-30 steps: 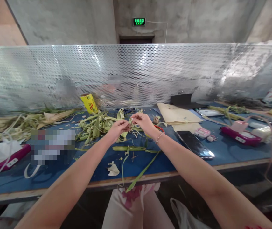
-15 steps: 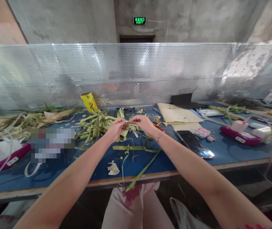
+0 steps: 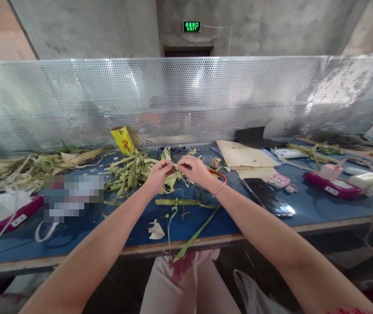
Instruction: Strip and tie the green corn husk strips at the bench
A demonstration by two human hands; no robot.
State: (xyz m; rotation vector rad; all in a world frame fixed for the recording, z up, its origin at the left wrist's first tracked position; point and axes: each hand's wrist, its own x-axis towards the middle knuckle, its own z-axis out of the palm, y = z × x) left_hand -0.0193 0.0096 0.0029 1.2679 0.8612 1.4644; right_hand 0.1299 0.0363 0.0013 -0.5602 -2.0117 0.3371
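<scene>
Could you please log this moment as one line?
left hand: fingers pinched | right hand: fingers pinched | plant piece between: details unclear | nearby: green leaf pile, yellow tube, black phone

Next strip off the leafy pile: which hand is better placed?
Probably left: the left hand is next to the leafy pile; the right hand is farther off, with the left in between.

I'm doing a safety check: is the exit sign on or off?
On: the exit sign shows bright green lettering, glowing against its dark face.
</scene>
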